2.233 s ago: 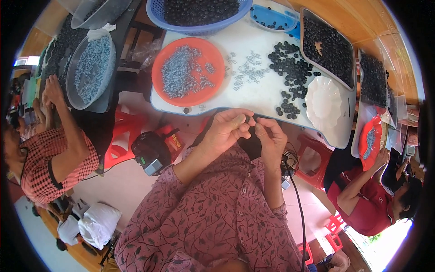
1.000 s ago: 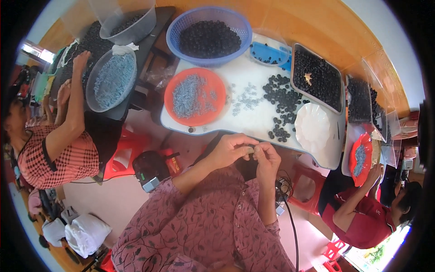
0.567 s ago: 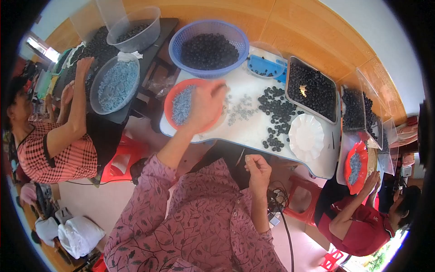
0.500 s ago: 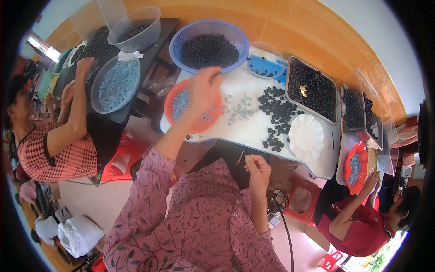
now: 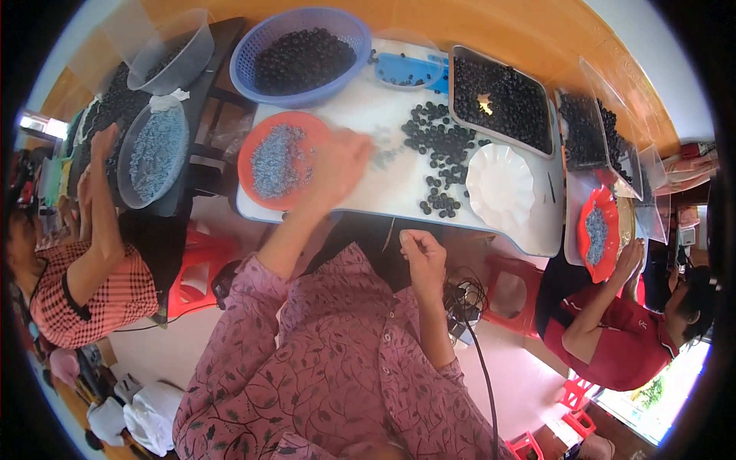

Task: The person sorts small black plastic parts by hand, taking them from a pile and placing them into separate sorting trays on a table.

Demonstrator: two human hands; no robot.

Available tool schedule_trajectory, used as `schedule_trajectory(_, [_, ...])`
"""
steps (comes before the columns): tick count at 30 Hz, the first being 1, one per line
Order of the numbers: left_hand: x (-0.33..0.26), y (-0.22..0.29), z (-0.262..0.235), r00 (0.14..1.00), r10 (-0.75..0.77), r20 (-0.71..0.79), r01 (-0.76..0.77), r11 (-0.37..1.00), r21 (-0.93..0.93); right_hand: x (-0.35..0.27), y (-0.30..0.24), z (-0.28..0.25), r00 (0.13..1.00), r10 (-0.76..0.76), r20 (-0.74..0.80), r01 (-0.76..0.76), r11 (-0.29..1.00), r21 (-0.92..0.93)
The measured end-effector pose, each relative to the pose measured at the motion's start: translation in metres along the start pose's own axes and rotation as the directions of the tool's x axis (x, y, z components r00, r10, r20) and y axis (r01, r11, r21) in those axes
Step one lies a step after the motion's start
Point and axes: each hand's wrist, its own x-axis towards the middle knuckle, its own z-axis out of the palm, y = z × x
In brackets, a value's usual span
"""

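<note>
Over the right rim of an orange-red bowl is my left hand, its fingers smeared by motion, so I cannot tell what they hold. Small pale-blue pieces fill much of the bowl. Similar clear pieces lie on the white table just beyond my hand. My right hand hovers off the table's near edge, thumb and finger pinched together; anything between them is too small to name. Loose black round pieces are spread to the right of the clear ones.
Behind stand a purple basket of black pieces, a blue tray and a metal tray with more. A white scalloped plate is on the right. People sit on both sides; a cable hangs beside my right arm.
My left hand has come down and nearer, from beyond the bowl to its right rim. The whole view has shifted. My right hand stays pinched near the edge.
</note>
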Motion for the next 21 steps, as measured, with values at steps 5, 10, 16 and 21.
schedule_trajectory(5, [-0.031,0.03,0.056,0.973,0.157,0.171,-0.125,0.975,-0.186,0.002,0.002,-0.003,0.999,0.005,-0.05,-0.008,0.998,-0.058])
schedule_trajectory(10, [-0.027,0.041,0.083,0.957,0.11,0.269,-0.068,0.984,-0.164,0.006,0.01,-0.008,0.998,-0.021,-0.056,0.017,0.997,-0.079])
schedule_trajectory(16, [-0.014,0.048,0.09,0.926,0.172,0.335,-0.155,0.985,-0.078,0.01,0.014,-0.012,0.998,-0.03,-0.051,0.025,0.996,-0.082])
schedule_trajectory(21, [-0.012,0.042,0.091,0.91,0.17,0.378,-0.193,0.981,0.023,0.015,0.019,-0.013,0.996,-0.051,-0.069,0.046,0.996,-0.081])
